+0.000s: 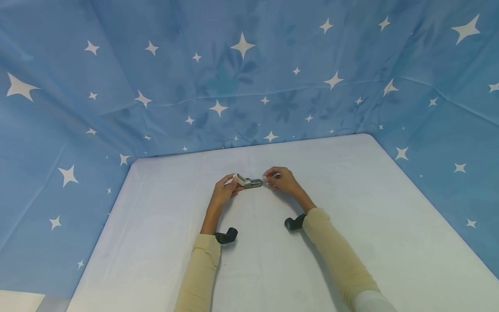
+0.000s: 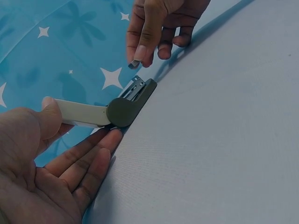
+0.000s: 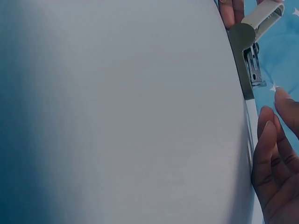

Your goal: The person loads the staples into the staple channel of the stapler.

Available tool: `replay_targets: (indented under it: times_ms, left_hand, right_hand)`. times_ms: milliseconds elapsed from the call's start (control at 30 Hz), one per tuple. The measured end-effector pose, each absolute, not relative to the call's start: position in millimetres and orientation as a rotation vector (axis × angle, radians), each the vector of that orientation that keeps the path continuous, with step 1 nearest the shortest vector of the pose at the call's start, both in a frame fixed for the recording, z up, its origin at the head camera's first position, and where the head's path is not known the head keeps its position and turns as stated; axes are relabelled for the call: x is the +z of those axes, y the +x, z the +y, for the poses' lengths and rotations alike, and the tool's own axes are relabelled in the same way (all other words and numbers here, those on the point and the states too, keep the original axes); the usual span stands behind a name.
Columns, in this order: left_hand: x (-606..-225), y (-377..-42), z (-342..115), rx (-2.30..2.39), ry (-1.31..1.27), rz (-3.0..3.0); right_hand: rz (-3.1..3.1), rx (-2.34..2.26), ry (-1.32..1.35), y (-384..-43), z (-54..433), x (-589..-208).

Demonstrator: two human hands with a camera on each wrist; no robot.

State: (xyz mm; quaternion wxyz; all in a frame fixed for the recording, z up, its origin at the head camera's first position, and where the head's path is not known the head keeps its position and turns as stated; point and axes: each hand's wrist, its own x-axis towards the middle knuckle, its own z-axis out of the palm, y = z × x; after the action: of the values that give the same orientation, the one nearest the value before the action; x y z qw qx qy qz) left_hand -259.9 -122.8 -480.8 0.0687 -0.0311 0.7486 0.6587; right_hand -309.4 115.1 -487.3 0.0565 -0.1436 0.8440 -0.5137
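Note:
An opened stapler [image 1: 253,184], olive green below with an off-white top cover [image 2: 83,113], lies over the far middle of the table. My left hand [image 1: 224,191] pinches the raised cover between thumb and forefinger, its other fingers spread beside the hinge. The metal staple channel [image 3: 253,65] is exposed and points toward my right hand [image 1: 283,180]. In the left wrist view, that hand pinches a short grey strip of staples [image 2: 134,64] between thumb and forefinger, just off the channel's front end. The right wrist view shows its fingers [image 3: 267,140] close by the stapler's nose.
A white cloth covers the table [image 1: 257,260]. Blue curtains [image 1: 218,78] with white stars hang close along its back and sides. Dark camera mounts [image 1: 227,235] sit on both wrists, below rolled beige sleeves [image 1: 339,255].

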Motion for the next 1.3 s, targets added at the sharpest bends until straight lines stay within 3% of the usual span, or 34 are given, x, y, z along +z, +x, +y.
replay_targets:
  times_ms: [1300]
  left_hand:
    - [-484.8,-261.0,-123.9,1.962,-0.082,2.273]
  right_hand:
    - [2.619,-1.436,-0.472,-309.2,90.7,-487.1]
